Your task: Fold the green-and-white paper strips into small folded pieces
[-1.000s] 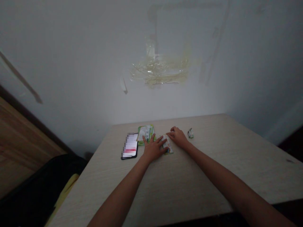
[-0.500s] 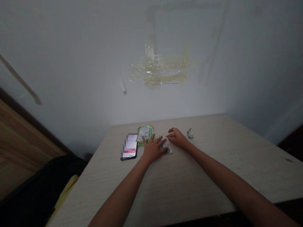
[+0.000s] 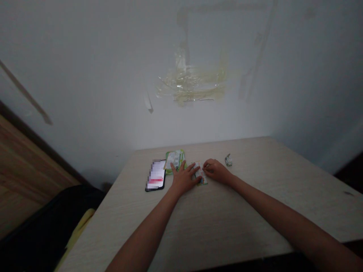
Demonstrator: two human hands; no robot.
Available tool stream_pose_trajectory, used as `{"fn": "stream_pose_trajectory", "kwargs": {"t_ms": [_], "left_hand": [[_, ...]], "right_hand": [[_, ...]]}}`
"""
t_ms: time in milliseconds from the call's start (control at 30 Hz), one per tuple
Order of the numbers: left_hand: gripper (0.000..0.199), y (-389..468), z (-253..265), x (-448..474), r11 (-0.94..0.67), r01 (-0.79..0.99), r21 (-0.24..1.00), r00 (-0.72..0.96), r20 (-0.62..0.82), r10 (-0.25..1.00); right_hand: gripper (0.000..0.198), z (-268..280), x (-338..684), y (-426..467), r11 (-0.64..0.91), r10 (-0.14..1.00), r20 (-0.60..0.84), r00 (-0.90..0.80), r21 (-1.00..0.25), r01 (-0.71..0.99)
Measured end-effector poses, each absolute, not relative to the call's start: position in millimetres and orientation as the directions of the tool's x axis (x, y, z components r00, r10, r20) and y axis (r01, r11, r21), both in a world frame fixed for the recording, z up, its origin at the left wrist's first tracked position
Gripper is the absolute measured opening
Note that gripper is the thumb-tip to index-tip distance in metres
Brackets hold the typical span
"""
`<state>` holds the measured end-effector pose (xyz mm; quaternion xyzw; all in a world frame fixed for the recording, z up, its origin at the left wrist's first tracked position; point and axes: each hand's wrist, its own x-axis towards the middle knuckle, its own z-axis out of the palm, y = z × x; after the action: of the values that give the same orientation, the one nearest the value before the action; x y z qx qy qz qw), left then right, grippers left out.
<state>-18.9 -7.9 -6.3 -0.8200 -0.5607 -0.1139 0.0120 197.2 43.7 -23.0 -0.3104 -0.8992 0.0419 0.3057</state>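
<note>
My left hand point(image 3: 183, 180) lies flat with fingers spread. Its fingertips reach over the lower edge of a green-and-white printed packet point(image 3: 176, 158) and the left side of a small printed card or sheet point(image 3: 202, 176). My right hand point(image 3: 217, 170) is closed in a pinch, fingertips at the right edge of that small card; whatever is between them is too small to make out. A phone point(image 3: 156, 177) with a lit screen lies just left of the packet, partly blurred out.
A crumpled bit of wrapper point(image 3: 228, 160) lies on the pale wooden table point(image 3: 215, 226) beyond my right hand. Behind the table stands a wall point(image 3: 119, 75) with old clear tape point(image 3: 195, 85). Dark and yellow cloth point(image 3: 75, 230) hangs at the left.
My right hand has shifted slightly down and right along the card, and its fingers have drawn together from a looser spread. The left hand stays in place.
</note>
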Motion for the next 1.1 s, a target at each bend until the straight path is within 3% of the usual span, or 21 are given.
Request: {"fn": "stream_pose_trajectory", "kwargs": {"t_ms": [700,1100], "left_hand": [[0.054,-8,-3,-19,-0.366,0.924,0.110,0.342,0.191,0.920],[0.054,-9,-4,-20,-0.352,0.929,0.113,0.328,0.185,0.926]], "right_hand": [[0.017,-10,213,-6,0.888,0.460,0.505,-0.730,-0.252,0.385],[0.016,-10,216,-15,0.891,0.449,0.513,-0.731,-0.320,0.323]]}}
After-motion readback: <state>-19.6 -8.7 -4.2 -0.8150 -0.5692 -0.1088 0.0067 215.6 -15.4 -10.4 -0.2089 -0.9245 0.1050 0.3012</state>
